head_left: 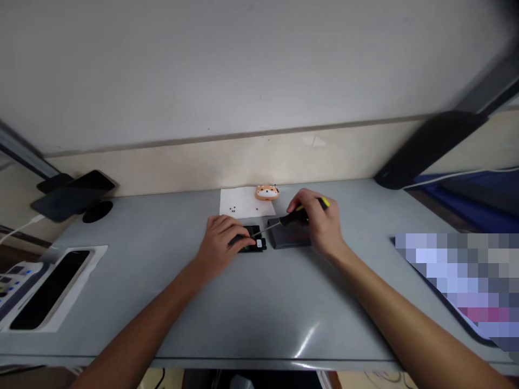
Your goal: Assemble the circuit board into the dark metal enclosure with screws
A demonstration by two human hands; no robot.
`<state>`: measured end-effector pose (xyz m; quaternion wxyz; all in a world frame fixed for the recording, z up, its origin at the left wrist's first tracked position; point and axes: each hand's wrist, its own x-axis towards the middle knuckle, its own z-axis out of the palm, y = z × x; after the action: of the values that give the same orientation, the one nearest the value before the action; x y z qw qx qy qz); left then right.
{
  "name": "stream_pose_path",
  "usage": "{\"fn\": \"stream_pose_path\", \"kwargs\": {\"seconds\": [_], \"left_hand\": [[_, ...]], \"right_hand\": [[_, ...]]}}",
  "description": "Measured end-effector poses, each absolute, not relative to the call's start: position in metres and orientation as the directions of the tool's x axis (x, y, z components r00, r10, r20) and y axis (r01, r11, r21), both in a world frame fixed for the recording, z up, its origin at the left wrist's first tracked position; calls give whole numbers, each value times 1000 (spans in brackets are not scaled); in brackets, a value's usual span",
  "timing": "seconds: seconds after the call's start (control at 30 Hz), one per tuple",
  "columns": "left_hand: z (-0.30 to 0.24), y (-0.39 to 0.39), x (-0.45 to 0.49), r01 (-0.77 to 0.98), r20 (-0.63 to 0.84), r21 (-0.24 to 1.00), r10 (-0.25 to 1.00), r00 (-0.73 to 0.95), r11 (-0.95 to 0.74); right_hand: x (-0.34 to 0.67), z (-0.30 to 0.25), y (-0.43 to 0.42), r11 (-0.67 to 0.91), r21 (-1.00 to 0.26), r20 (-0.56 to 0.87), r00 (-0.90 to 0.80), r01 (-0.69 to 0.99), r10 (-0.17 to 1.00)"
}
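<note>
"While the right hand (320,222) wraps a black-and-yellow screwdriver (289,217), its metal shaft slants low onto the flat, black, opened device (261,249) on the glossy grey tabletop (243,308)! What could go wrong?"

"A skid, I'd say: at that slant, too much push could send the tip into the left hand (222,237), whose fingertips sit right beside it."

"And the device?"

"Under those left fingers, its right end poking out past them! They're bent and close together upon it; whether they pinch it firmly, I can't tell."
</note>
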<state>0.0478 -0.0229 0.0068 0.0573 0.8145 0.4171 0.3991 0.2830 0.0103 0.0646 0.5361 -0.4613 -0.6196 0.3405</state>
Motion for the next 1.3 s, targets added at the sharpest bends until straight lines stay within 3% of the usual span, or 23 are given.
{"fn": "stream_pose_path", "kwargs": {"seconds": [0.53,0.8,1.1,1.3], "left_hand": [[5,-23,49,612,561,537,788,254,-580],[7,-22,52,448,429,803,903,23,-393],[7,-24,54,462,433,775,895,108,-430],[2,-21,46,619,385,634,884,267,-463]], "right_hand": [[278,65,5,294,-940,302,20,174,953],[275,63,8,304,-949,306,18,79,952],[269,61,7,351,-934,351,-12,70,936],[266,60,4,391,-911,389,-37,129,920]]}}
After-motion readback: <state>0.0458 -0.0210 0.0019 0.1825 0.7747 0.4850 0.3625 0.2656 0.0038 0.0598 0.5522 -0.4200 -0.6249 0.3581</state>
